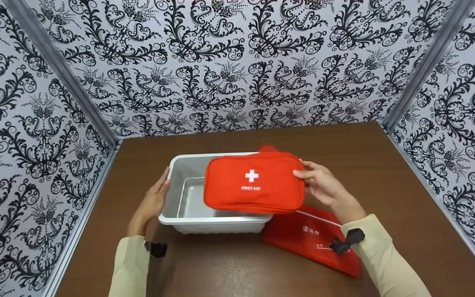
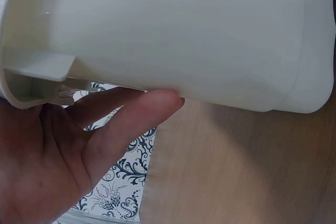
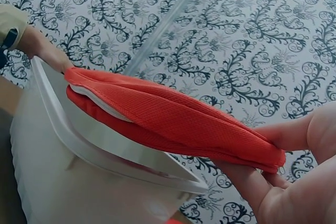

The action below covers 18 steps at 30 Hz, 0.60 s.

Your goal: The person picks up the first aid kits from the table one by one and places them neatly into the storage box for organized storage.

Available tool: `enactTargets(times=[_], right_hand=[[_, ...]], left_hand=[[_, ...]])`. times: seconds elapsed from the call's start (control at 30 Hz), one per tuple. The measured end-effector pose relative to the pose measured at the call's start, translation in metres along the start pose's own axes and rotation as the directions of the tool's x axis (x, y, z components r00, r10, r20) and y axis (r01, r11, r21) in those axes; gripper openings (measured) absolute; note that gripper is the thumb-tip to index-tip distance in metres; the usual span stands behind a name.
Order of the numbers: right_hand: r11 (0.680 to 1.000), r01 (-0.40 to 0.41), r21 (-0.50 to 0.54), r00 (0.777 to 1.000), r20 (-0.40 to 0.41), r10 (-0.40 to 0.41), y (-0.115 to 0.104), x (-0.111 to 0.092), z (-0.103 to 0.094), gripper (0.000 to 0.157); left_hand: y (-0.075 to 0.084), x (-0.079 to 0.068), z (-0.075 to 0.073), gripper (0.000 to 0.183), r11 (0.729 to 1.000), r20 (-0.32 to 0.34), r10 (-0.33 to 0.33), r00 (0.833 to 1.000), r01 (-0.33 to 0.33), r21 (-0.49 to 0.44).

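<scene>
In the head view, a red first aid pouch (image 1: 258,185) with a white cross is held over a light grey plastic bin (image 1: 217,227). My right hand (image 1: 324,183) pinches the pouch's right end, thumb on the front face. The right wrist view shows the pouch (image 3: 173,114) edge-on, fingers and thumb on opposite faces, with a white strip along its opening. At the bin's left end, my left hand (image 1: 155,198) rests along the outer wall, fingers fairly straight. Close up, its thumb (image 2: 152,108) touches the bin wall (image 2: 184,35) below the rim.
A flat red bag (image 1: 303,235) with white print lies on the brown table (image 1: 212,264), right of the bin and partly under the right forearm. Another bit of red (image 1: 267,148) shows behind the pouch. Patterned panels (image 1: 229,74) enclose the table's back and sides.
</scene>
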State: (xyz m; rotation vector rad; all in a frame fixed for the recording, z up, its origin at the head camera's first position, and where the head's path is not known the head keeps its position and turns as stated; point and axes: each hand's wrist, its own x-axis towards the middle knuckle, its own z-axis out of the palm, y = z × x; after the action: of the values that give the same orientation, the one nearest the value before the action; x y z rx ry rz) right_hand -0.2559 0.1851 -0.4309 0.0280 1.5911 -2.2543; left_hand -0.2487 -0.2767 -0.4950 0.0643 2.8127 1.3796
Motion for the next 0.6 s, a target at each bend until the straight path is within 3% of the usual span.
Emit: enactTargets(times=[0.6], right_hand=[[0.997, -0.076, 0.02, 0.997, 0.003, 0.076, 0.009, 0.019, 0.032, 0.039]], left_hand=[[0.002, -0.002, -0.001, 0.052, 1.0, 0.012, -0.023, 1.0, 0.023, -0.018]])
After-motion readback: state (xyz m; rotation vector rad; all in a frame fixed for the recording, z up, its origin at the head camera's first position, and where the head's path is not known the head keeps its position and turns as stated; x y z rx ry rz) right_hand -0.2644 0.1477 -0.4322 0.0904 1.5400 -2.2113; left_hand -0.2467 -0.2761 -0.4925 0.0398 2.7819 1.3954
